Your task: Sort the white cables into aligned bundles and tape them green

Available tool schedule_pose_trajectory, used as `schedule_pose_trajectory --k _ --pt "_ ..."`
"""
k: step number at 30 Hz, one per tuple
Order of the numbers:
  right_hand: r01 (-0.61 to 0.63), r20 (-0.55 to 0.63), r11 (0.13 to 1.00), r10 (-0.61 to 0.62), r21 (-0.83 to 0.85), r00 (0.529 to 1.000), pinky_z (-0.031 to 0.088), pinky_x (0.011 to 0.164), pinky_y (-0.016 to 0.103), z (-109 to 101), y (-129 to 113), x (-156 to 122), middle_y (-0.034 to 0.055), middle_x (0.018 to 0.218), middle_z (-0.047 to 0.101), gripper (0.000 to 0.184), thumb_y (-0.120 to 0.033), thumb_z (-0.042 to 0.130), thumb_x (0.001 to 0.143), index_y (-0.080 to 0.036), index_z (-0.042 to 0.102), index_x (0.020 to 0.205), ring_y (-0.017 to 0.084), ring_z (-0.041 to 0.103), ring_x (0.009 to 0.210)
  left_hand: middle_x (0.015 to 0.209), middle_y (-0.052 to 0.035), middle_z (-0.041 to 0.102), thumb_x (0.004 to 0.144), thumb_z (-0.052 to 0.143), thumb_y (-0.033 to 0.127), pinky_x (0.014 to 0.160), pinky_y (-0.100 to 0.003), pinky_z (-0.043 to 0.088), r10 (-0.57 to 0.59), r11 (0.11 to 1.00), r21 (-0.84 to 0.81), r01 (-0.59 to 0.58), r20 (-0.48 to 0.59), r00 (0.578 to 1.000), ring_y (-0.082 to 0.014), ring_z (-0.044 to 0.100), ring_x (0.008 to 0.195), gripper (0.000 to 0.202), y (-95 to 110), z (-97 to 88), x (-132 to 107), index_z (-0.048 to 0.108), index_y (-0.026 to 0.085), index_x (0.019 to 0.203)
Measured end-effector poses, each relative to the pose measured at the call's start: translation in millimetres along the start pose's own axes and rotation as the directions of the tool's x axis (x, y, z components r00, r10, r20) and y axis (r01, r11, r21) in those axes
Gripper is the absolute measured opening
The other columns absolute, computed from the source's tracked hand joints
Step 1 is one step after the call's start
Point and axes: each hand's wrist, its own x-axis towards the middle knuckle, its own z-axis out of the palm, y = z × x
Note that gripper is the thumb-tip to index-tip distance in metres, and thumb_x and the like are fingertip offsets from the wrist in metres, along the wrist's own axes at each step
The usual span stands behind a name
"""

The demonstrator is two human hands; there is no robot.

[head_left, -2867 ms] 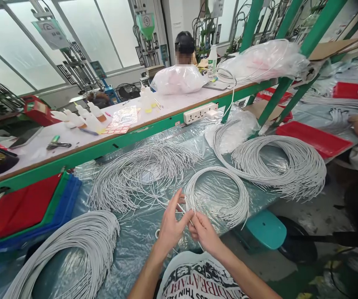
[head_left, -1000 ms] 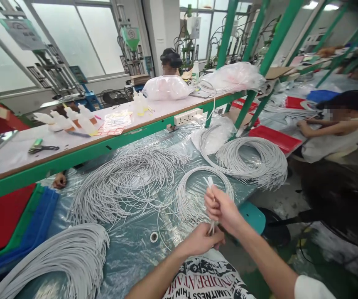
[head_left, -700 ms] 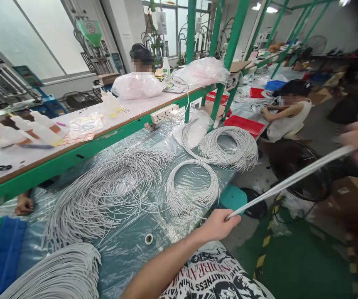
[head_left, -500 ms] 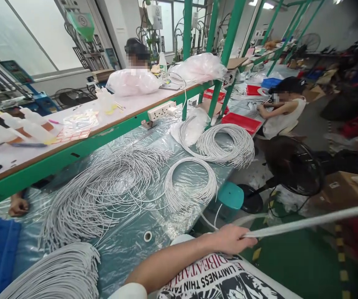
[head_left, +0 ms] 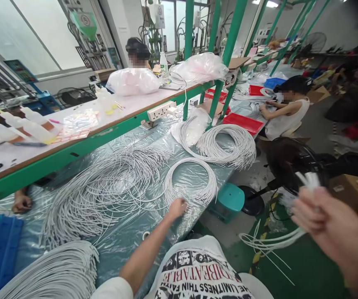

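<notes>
My right hand [head_left: 325, 220], blurred, is closed around a bundle of white cables [head_left: 308, 180] out over the floor. Short ends stick up above the fist, and the long loose part [head_left: 269, 243] loops down below it. On the bench, my left hand [head_left: 178, 208] has its fingers curled at the near side of a small cable coil [head_left: 208, 168], by the cable ends. Whatever its fingertips pinch is hidden. A spread heap of white cables [head_left: 82, 195] lies left of that coil, and a larger coil [head_left: 229, 145] sits behind it.
Another thick cable bundle [head_left: 57, 270] fills the near left, beside blue bins [head_left: 1, 253]. A co-worker's hand [head_left: 21, 202] rests under the green-edged shelf [head_left: 104, 124]. Right of the bench stand a teal stool [head_left: 230, 197] and a black fan [head_left: 291, 162]. Another person [head_left: 286, 112] sits farther back.
My left hand has gone from the cable bundle near my lap to the small coil on the bench. My right hand has come into view at the right, gripping the bundle.
</notes>
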Motion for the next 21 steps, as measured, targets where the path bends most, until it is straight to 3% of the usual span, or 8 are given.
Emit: schedule_pose_trajectory --k 2,5,10,13,16,21 --pt "-0.083 0.080 0.996 0.080 0.045 0.994 0.009 0.039 0.029 11.1 24.3 9.4 -0.0067 0.050 0.022 0.051 -0.057 0.065 0.083 -0.021 0.038 0.059 0.003 0.018 0.039 0.120 -0.0136 0.062 0.094 0.052 0.035 0.100 -0.046 0.042 -0.172 0.983 0.048 0.179 -0.122 0.977 -0.0248 0.058 0.112 0.035 -38.0 -21.3 8.2 0.059 0.012 0.119" --pt "-0.174 0.094 0.983 0.169 0.054 0.981 0.007 0.040 0.026 18.2 67.7 19.3 -0.0077 0.052 0.022 0.053 -0.063 0.069 0.076 -0.021 0.041 0.063 0.004 0.013 0.041 0.128 -0.0114 0.056 0.092 0.055 0.038 0.101 -0.050 0.041 -0.297 0.940 0.101 0.327 -0.232 0.926 -0.0258 0.054 0.117 0.039 -75.7 -41.3 16.7 0.055 0.015 0.124" --pt "-0.245 0.073 0.969 0.242 0.041 0.968 0.013 0.039 0.022 10.0 105.3 14.0 -0.0095 0.055 0.018 0.048 -0.065 0.063 0.080 -0.019 0.052 0.078 0.005 0.009 0.044 0.130 -0.0111 0.054 0.091 0.058 0.035 0.102 -0.052 0.040 -0.347 0.898 0.179 0.402 -0.273 0.897 -0.0270 0.051 0.120 0.037 -95.9 -45.3 32.9 0.056 0.015 0.123" --pt "-0.252 0.065 0.968 0.251 0.016 0.966 0.017 0.039 0.022 14.0 110.4 7.2 -0.0088 0.055 0.022 0.047 -0.065 0.064 0.080 -0.019 0.053 0.082 0.006 0.013 0.044 0.119 -0.0094 0.060 0.091 0.058 0.035 0.097 -0.048 0.044 -0.348 0.895 0.198 0.400 -0.250 0.903 -0.0239 0.057 0.111 0.030 -94.3 -43.0 39.1 0.060 0.014 0.112" --pt "-0.237 0.070 0.971 0.235 0.029 0.969 0.016 0.038 0.021 33.7 120.3 7.4 -0.0094 0.055 0.022 0.050 -0.067 0.064 0.078 -0.019 0.053 0.082 0.006 0.013 0.043 0.099 -0.0070 0.065 0.093 0.054 0.034 0.086 -0.040 0.048 -0.301 0.921 0.181 0.345 -0.232 0.925 -0.0194 0.062 0.092 0.025 -81.2 -42.3 33.2 0.063 0.013 0.100" --pt "-0.216 0.179 0.974 0.201 0.066 0.963 0.018 0.037 0.021 94.2 145.4 19.1 -0.0095 0.055 0.022 0.055 -0.071 0.063 0.075 -0.018 0.054 0.078 0.006 0.015 0.042 0.076 -0.0048 0.064 0.100 0.034 0.035 0.070 -0.027 0.039 -0.051 0.987 0.133 0.096 -0.307 0.950 -0.0166 0.058 0.071 0.038 -26.2 -38.2 -10.2 0.063 0.016 0.083"
